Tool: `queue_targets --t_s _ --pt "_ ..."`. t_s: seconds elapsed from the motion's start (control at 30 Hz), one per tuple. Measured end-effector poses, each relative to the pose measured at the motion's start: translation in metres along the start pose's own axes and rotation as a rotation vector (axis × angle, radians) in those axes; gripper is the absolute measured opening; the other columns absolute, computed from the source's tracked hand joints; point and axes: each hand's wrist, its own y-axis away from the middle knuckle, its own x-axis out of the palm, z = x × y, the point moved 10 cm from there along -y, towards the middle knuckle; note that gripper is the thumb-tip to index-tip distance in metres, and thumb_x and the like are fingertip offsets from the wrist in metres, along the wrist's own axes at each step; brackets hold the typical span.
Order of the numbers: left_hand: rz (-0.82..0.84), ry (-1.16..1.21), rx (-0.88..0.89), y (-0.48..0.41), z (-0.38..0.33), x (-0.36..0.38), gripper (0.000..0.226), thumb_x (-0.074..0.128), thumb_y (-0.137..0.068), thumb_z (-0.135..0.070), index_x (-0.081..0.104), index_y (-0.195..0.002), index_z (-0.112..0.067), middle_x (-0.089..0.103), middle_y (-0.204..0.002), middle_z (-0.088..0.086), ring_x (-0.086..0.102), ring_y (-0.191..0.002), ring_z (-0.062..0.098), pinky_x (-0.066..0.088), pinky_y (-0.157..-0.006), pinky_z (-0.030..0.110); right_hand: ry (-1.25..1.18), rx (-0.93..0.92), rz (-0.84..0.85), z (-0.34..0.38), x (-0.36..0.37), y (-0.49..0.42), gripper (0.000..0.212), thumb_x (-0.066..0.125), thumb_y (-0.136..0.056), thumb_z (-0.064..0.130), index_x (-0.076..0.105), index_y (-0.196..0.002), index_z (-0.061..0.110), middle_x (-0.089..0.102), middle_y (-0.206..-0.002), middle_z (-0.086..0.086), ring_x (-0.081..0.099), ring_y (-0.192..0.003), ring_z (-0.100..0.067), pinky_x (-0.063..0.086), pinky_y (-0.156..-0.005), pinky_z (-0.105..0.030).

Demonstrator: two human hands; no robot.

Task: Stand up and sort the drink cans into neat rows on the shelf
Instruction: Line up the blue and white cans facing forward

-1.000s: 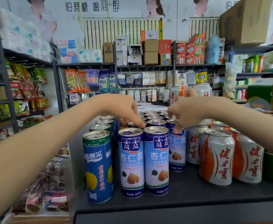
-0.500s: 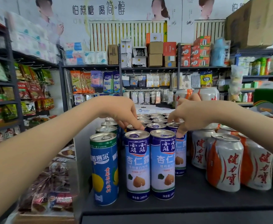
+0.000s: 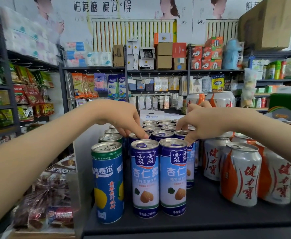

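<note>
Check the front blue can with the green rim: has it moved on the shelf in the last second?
No. The green-rimmed can keeps its place, upright, just left of the left front almond can at the shelf edge; only the camera shifted.

A shop: racks (image 3: 93, 68) of snack packets (image 3: 32, 94), boxes (image 3: 163, 62), drink cans (image 3: 144, 178).

We see bright, even indoor light, soft shadows and mild glare atop the cans (image 3: 144, 178). Edges bow outward; the lower-left snack packets (image 3: 43, 204) seem out of focus.
</note>
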Motion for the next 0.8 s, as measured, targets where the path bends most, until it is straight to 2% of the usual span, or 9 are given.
queue_targets --t_s 0.27,0.37,0.47,0.53,0.6,0.63,0.7,0.77,0.8 --pt "0.023 -0.06 -0.008 0.0 0.002 0.0 0.038 0.07 -0.074 -0.049 0.067 -0.096 -0.018 0.068 -0.094 -0.002 0.065 -0.084 0.01 0.053 -0.07 0.018 -0.121 0.014 0.004 0.002 -0.001 0.006 0.056 0.058 -0.086 0.047 0.033 -0.134 0.036 0.042 -0.114 0.011 0.02 -0.1 -0.015 0.025 -0.088 -0.034" --pt "0.03 -0.102 0.004 0.001 -0.001 0.0 0.039 0.064 -0.079 -0.052 0.063 -0.104 -0.022 0.065 -0.099 -0.005 0.062 -0.086 0.006 0.05 -0.071 0.018 -0.119 0.022 0.005 0.001 0.0 0.006 0.055 0.061 -0.083 0.051 0.036 -0.131 0.04 0.037 -0.108 0.013 0.023 -0.102 -0.018 0.026 -0.087 -0.033" --pt "-0.019 -0.145 0.049 -0.001 -0.007 -0.005 0.032 0.051 -0.09 -0.05 0.062 -0.112 -0.03 0.064 -0.104 -0.009 0.06 -0.091 0.003 0.049 -0.083 0.023 -0.09 -0.001 0.005 -0.001 -0.006 0.012 0.048 0.057 -0.085 0.053 0.041 -0.129 0.041 0.037 -0.099 0.021 0.03 -0.105 -0.013 0.025 -0.092 -0.032" --pt "-0.065 -0.161 0.09 -0.006 -0.013 -0.008 0.027 0.046 -0.095 -0.04 0.062 -0.116 -0.033 0.065 -0.105 -0.013 0.059 -0.094 -0.001 0.047 -0.09 0.027 -0.158 -0.033 -0.011 -0.003 -0.015 0.016 0.038 0.051 -0.093 0.042 0.044 -0.13 0.038 0.041 -0.098 0.027 0.038 -0.098 -0.003 0.026 -0.09 -0.026" --pt "-0.099 -0.176 0.114 -0.015 -0.017 -0.01 0.025 0.047 -0.097 -0.031 0.064 -0.115 -0.031 0.066 -0.104 -0.013 0.059 -0.09 -0.002 0.048 -0.085 0.022 -0.181 -0.044 -0.041 -0.008 -0.025 0.014 0.036 0.044 -0.098 0.022 0.046 -0.132 0.035 0.05 -0.113 0.023 0.042 -0.098 0.0 0.029 -0.091 -0.023" --pt "-0.105 -0.183 0.11 -0.02 -0.017 -0.01 0.024 0.05 -0.096 -0.031 0.065 -0.114 -0.029 0.066 -0.103 -0.011 0.06 -0.086 -0.001 0.048 -0.079 0.019 -0.109 -0.027 -0.05 -0.012 -0.027 0.01 0.042 0.041 -0.098 0.013 0.046 -0.133 0.035 0.051 -0.117 0.02 0.043 -0.105 -0.003 0.029 -0.096 -0.026" --pt "-0.087 -0.188 0.071 -0.033 -0.016 -0.009 0.026 0.054 -0.093 -0.036 0.065 -0.112 -0.023 0.066 -0.096 -0.009 0.059 -0.078 0.002 0.047 -0.065 0.016 0.123 0.018 -0.027 -0.018 -0.023 -0.001 0.049 0.041 -0.093 0.008 0.046 -0.131 0.038 0.051 -0.105 0.022 0.04 -0.113 -0.015 0.025 -0.104 -0.038" --pt "-0.048 -0.168 0.014 -0.044 -0.014 -0.006 0.033 0.057 -0.09 -0.04 0.064 -0.11 -0.015 0.063 -0.087 -0.007 0.059 -0.075 0.004 0.048 -0.061 0.016 0.312 0.046 0.052 -0.018 -0.014 -0.011 0.04 0.049 -0.091 0.021 0.048 -0.128 0.036 0.044 -0.087 0.018 0.034 -0.11 -0.024 0.028 -0.103 -0.045" --pt "-0.027 -0.149 -0.01 -0.049 -0.013 -0.004 0.036 0.059 -0.089 -0.041 0.064 -0.109 -0.011 0.062 -0.086 -0.005 0.06 -0.076 0.007 0.051 -0.063 0.018 0.38 0.067 0.106 -0.016 -0.011 -0.013 0.036 0.055 -0.091 0.03 0.049 -0.126 0.032 0.044 -0.09 0.014 0.032 -0.113 -0.026 0.028 -0.103 -0.047"
